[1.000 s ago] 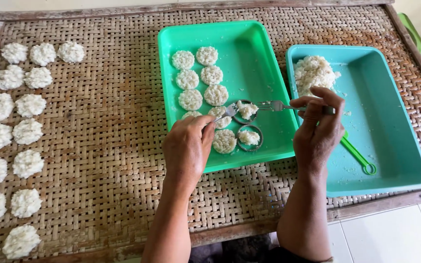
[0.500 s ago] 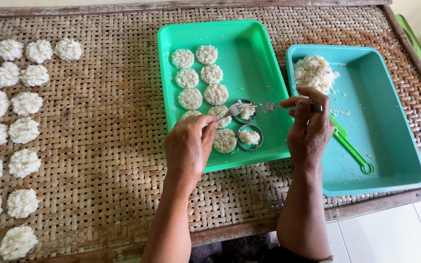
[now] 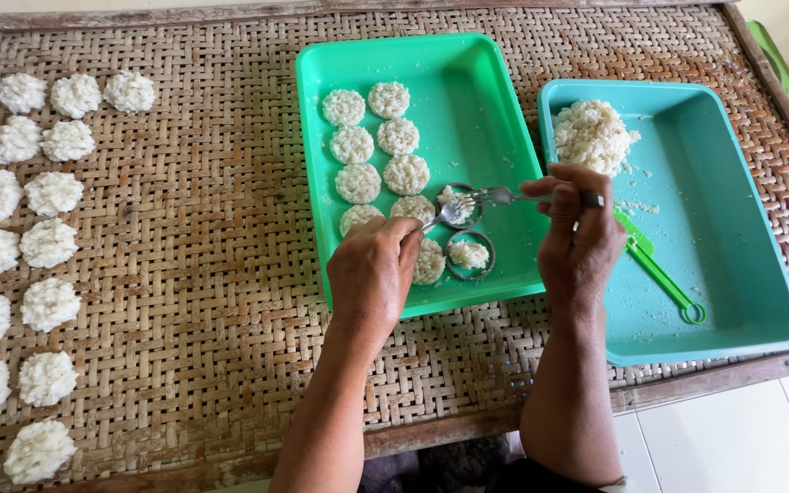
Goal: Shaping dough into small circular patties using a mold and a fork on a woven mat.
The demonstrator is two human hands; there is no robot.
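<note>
Step in hand: filling a ring mould with rice. The right hand [image 3: 582, 239] is clamped on the handle of a fork [image 3: 509, 194], whose tines reach left over the upper ring mould [image 3: 460, 205]. The left hand [image 3: 372, 271] is closed around the handle of a spoon [image 3: 449, 213], whose bowl meets the fork tines at that same ring.

To do this step well:
- Keep both utensil tips inside the ring so that no rice spills onto the green tray [image 3: 495, 119].
- Press evenly and lightly; the rice looks sticky and is likely to cling to the metal.
- Judge the fill level against the finished rice discs [image 3: 382, 145] beside the ring.

Position of the work: the upper ring mould lies on the green tray, between the two hands, just above and to the right of the left hand and to the left of the right hand. A second ring mould [image 3: 470, 255], partly filled, lies just below it.

The rice heap [image 3: 593, 134] sits in the far corner of the teal tray [image 3: 732, 219], above the right hand. A green utensil [image 3: 659, 272] lies in the same tray. Both trays stand on the woven surface [image 3: 212, 237], with more white rice cakes [image 3: 38, 228] laid out in rows at its left.
</note>
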